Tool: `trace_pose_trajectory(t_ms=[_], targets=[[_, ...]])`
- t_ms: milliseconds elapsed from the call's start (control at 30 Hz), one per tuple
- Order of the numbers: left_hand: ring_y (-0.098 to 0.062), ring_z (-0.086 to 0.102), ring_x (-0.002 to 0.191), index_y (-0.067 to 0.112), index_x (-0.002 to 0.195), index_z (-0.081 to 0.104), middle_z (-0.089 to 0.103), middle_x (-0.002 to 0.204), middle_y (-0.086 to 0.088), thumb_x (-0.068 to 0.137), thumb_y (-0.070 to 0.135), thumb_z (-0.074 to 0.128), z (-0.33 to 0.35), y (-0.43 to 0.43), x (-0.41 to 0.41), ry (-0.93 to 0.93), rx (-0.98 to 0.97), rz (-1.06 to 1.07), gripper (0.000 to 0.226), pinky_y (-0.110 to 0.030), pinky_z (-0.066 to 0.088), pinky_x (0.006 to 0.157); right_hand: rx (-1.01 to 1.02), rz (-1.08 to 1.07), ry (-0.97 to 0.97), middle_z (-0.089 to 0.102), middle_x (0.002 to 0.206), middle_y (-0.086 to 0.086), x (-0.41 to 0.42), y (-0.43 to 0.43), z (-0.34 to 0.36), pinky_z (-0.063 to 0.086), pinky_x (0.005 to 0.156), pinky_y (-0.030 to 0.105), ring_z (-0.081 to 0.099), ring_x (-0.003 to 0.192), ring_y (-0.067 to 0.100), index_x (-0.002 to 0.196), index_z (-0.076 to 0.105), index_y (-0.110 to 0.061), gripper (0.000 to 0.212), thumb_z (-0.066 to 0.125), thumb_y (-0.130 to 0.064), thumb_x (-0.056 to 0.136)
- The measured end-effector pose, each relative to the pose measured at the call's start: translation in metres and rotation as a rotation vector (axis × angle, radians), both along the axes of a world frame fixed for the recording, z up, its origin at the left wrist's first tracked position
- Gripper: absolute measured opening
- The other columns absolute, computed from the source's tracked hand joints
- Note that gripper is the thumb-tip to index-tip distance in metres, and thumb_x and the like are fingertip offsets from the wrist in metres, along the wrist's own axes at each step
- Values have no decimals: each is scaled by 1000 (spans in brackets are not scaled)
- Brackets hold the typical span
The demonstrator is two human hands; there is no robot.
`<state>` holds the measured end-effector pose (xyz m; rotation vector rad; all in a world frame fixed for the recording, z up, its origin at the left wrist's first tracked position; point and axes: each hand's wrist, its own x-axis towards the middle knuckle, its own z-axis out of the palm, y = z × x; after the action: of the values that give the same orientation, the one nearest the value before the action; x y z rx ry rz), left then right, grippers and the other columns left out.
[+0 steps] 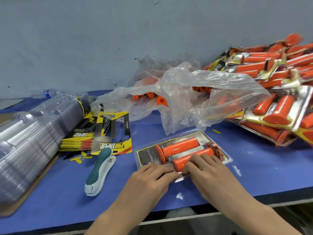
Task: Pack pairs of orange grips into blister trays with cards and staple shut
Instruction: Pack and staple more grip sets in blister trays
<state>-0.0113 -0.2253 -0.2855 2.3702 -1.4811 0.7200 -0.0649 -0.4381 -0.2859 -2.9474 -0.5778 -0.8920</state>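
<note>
We are closing a filled blister tray (227,158) that is lying on the blue table (257,170), just in front of us and a little right of centre. The left hand (152,177) and the right hand (210,173) are both bearing down on its near edge. The fingers are laid fairly straight and spread; they are pressing, not pinching. The right fingertips (196,159) are also resting on the nearer grip (205,152).

To do this well, we are keeping the pressure on the rim, not on the rubber, and working along the edge so that the clear flap is seating over the card (145,156) without buckling it. The seam is hidden under our fingers, so it may not be fully snapped yet. One hand should be pinning the tray while the other is reaching for the stapler (100,172), which is lying near on the left.

The tray's long axis is running from near-left to far-right. Both grips are lying parallel along it, head to tail. The farther grip (179,146) is showing its flange at the left end. The nearer one is pointing its flange far-right.
</note>
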Motion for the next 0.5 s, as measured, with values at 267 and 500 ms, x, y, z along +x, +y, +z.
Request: trace_pose_trajectory(t_ms=[267,500], targets=[[-7,65,101,24,105,73,70,107,13,96,28,59,2,7,9,17,-18,-82,17,-24,54,84,15,17,-28,56,85,-5,1,7,1,48,59,33,53,70,20,81,56,-23,25,79,-17,76],[-11,64,91,23,105,74,70,103,11,92,24,62,8,18,7,-28,1,-92,17,-27,54,76,-8,5,-103,59,97,-2,0,3,0,49,69,37,56,79,23,90,57,-23,25,73,-13,74]])
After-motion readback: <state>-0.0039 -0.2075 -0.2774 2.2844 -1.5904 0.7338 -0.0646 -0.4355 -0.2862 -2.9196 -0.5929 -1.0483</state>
